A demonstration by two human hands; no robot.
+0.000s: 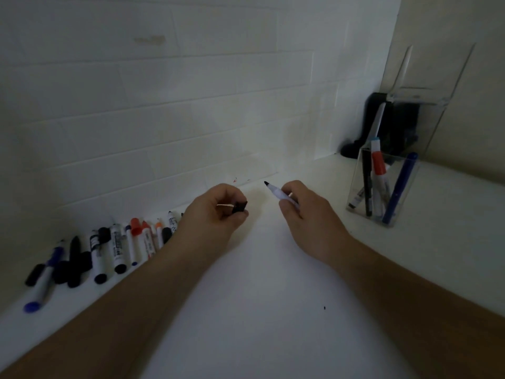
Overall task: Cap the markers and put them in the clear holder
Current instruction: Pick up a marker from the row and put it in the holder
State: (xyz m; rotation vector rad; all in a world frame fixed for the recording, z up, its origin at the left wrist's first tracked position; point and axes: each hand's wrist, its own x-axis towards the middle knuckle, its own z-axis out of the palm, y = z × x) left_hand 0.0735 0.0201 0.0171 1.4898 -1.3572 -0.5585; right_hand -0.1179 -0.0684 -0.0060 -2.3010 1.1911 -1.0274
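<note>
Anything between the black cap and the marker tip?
No. In the head view, only bare white counter shows between the black cap and the marker tip.

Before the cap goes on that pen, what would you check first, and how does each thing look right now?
1. Small black cap pinched in the left hand: ok.
2. White marker with the bare black tip gripped in the right hand: ok.
3. Tip pointing toward the cap: ok.
4. Cap's open end facing the tip: cannot tell.
5. Cap and tip joined: not ok, a gap remains.
6. Clear plastic holder upright with room among its markers: ok.
</note>
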